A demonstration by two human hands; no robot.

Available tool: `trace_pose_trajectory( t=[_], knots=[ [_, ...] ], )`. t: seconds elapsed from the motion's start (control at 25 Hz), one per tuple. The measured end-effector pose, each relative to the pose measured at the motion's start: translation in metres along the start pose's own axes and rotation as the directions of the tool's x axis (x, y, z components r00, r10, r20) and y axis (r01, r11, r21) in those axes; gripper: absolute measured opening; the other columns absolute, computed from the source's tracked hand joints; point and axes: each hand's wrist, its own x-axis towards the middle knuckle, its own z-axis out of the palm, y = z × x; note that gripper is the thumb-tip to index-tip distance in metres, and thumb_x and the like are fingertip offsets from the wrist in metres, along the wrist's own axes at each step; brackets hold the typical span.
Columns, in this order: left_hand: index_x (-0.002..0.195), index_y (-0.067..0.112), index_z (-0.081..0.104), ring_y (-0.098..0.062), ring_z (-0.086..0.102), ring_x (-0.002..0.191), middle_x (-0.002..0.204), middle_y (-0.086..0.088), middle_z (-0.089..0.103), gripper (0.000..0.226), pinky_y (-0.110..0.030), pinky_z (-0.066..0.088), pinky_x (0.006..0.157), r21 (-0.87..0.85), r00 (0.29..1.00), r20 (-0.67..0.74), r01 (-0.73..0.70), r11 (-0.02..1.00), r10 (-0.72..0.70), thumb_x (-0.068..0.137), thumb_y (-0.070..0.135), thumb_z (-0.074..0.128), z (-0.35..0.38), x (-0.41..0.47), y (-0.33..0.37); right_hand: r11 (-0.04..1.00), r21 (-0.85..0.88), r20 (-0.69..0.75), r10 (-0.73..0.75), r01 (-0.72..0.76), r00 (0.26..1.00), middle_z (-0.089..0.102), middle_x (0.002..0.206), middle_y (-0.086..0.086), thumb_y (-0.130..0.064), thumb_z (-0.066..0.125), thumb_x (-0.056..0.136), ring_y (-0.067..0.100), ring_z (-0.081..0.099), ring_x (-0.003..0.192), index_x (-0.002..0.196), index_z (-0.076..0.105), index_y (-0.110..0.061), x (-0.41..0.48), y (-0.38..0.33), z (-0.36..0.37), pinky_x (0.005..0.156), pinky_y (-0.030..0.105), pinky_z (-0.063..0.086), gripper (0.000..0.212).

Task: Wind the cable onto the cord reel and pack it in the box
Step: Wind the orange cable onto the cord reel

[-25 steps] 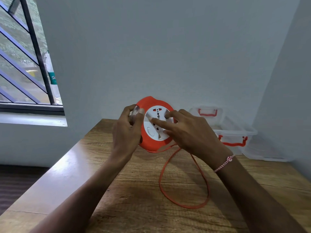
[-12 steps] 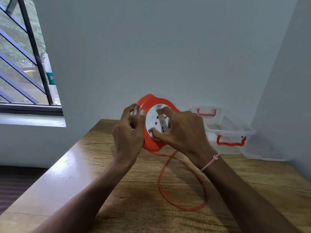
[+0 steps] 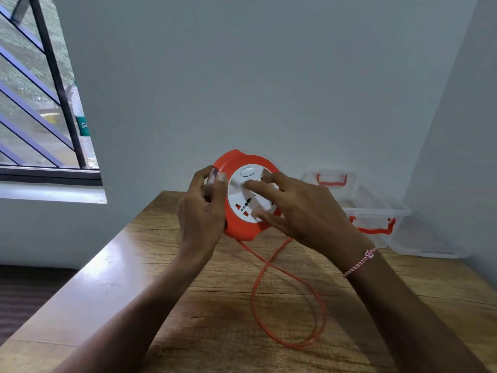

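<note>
I hold an orange cord reel [image 3: 242,227] with a white socket face [image 3: 243,195] upright above the wooden table. My left hand [image 3: 203,214] grips its left rim, thumb on the front edge. My right hand [image 3: 298,211] lies on the white face with fingers spread across it. An orange cable [image 3: 290,300] drops from the bottom of the reel and lies in a loop on the table between my forearms. A clear plastic box [image 3: 376,208] with red handles stands at the back right against the wall.
The wooden table [image 3: 134,278] ends on the left with a drop to the floor. A clear lid [image 3: 430,243] lies right of the box in the corner. Walls close off the back and right. A barred window [image 3: 40,103] is on the left.
The white face has turned under my right fingers; its round button is now at the top. The cable loop on the table has shifted and drawn in a little.
</note>
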Motion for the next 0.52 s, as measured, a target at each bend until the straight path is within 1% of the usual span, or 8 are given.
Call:
trace_pose_trajectory(
  t=[0.08, 0.16, 0.24, 0.36, 0.44, 0.48, 0.52],
  knots=[
    [0.128, 0.036, 0.058, 0.002, 0.077, 0.085, 0.095, 0.024, 0.073, 0.023, -0.019, 0.062, 0.063, -0.013, 0.999, 0.035, 0.017, 1.0, -0.017, 0.108, 0.046, 0.052, 0.0, 0.001, 0.0, 0.995, -0.075, 0.094, -0.051, 0.058, 0.994, 0.062, 0.14, 0.012, -0.051, 0.06, 0.098, 0.028, 0.073, 0.098, 0.151, 0.041, -0.041, -0.001, 0.002, -0.001, 0.061, 0.036, 0.062, 0.057],
    [0.128, 0.035, 0.059, 0.001, 0.077, 0.086, 0.099, 0.021, 0.073, 0.025, -0.019, 0.062, 0.063, -0.017, 0.998, 0.054, 0.038, 0.999, -0.037, 0.107, 0.046, 0.052, 0.0, 0.0, 0.0, 0.991, -0.108, 0.138, -0.065, 0.08, 0.988, 0.059, 0.141, 0.012, -0.049, 0.06, 0.098, 0.028, 0.071, 0.102, 0.151, 0.039, -0.045, 0.001, 0.002, -0.002, 0.066, 0.036, 0.061, 0.057],
    [0.126, 0.035, 0.06, 0.0, 0.077, 0.084, 0.098, 0.02, 0.074, 0.026, -0.021, 0.063, 0.063, -0.006, 0.997, 0.062, 0.048, 0.999, -0.047, 0.106, 0.048, 0.052, 0.001, -0.001, 0.002, 0.993, -0.105, 0.11, -0.048, 0.059, 0.993, 0.064, 0.132, 0.01, -0.047, 0.065, 0.096, 0.027, 0.071, 0.099, 0.147, 0.047, -0.044, 0.001, 0.001, -0.004, 0.066, 0.035, 0.06, 0.055],
    [0.124, 0.035, 0.062, -0.003, 0.077, 0.082, 0.093, 0.018, 0.074, 0.021, -0.026, 0.065, 0.064, 0.018, 0.998, 0.058, 0.028, 0.999, -0.029, 0.107, 0.045, 0.053, 0.002, -0.002, 0.003, 0.998, -0.058, 0.006, -0.023, 0.023, 1.0, 0.075, 0.108, 0.007, -0.047, 0.075, 0.088, 0.026, 0.073, 0.084, 0.139, 0.06, -0.039, 0.0, -0.002, -0.002, 0.062, 0.034, 0.058, 0.053],
    [0.122, 0.036, 0.063, -0.01, 0.077, 0.077, 0.087, 0.011, 0.075, 0.019, -0.037, 0.067, 0.063, 0.017, 0.998, 0.048, 0.033, 0.999, -0.034, 0.108, 0.045, 0.054, 0.003, -0.004, 0.005, 0.998, -0.002, -0.06, 0.058, -0.058, 0.996, 0.079, 0.095, 0.004, -0.058, 0.073, 0.084, 0.024, 0.073, 0.076, 0.135, 0.064, -0.035, 0.001, -0.007, 0.003, 0.061, 0.033, 0.057, 0.056],
    [0.121, 0.036, 0.064, -0.013, 0.076, 0.074, 0.085, 0.007, 0.076, 0.021, -0.044, 0.066, 0.062, 0.02, 0.998, 0.046, 0.035, 0.999, -0.036, 0.107, 0.047, 0.053, 0.003, -0.004, 0.006, 0.99, 0.05, -0.084, 0.137, -0.133, 0.987, 0.079, 0.091, 0.003, -0.064, 0.071, 0.082, 0.023, 0.073, 0.074, 0.132, 0.065, -0.032, 0.002, -0.009, 0.005, 0.062, 0.034, 0.058, 0.06],
    [0.122, 0.035, 0.065, -0.014, 0.075, 0.073, 0.083, 0.005, 0.076, 0.025, -0.048, 0.065, 0.062, 0.03, 0.998, 0.047, 0.029, 0.999, -0.031, 0.106, 0.05, 0.052, 0.004, -0.005, 0.007, 0.97, 0.109, -0.094, 0.229, -0.219, 0.969, 0.078, 0.089, 0.002, -0.07, 0.068, 0.079, 0.023, 0.072, 0.073, 0.128, 0.065, -0.029, 0.003, -0.012, 0.009, 0.061, 0.035, 0.059, 0.064]
  ],
)
